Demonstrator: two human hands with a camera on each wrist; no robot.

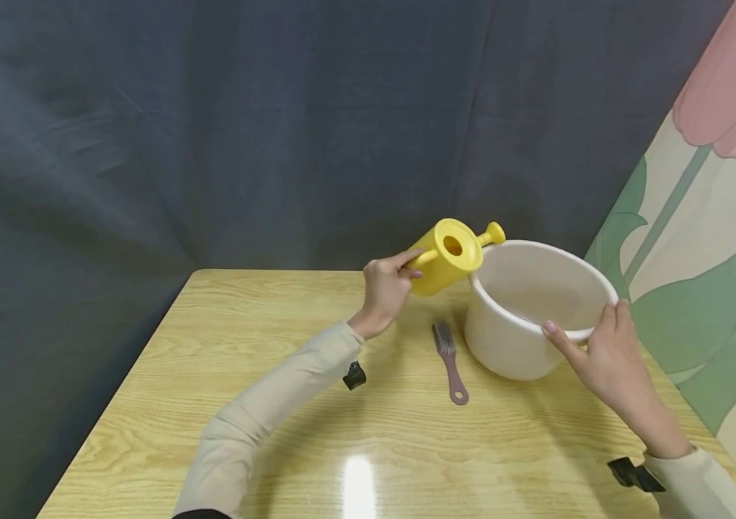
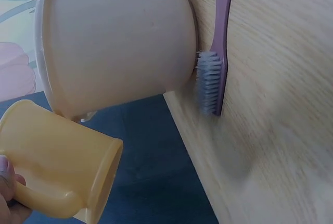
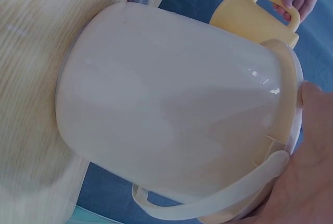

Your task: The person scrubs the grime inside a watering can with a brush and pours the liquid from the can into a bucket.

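Note:
My left hand [image 1: 386,292] grips the handle of a yellow watering can [image 1: 440,277], holding it raised above the table. The can tips toward the right, and its rose-ended spout [image 1: 492,234] reaches over the left rim of a white bucket [image 1: 510,346]. At the bucket's right side, my right hand [image 1: 617,360] grips the rim, thumb and fingers spread along it. In the right wrist view the bucket's white carrying handle [image 3: 218,198] hangs down its outer wall. Between the left forearm and the bucket lies a purple-handled brush [image 1: 450,360] with grey bristles.
The bucket and brush are on a light wooden table [image 1: 212,375]. A dark curtain [image 1: 316,130] hangs along its far edge. On the right is a wall with a painted pink tulip and green leaves [image 1: 698,303], close to the bucket and right arm.

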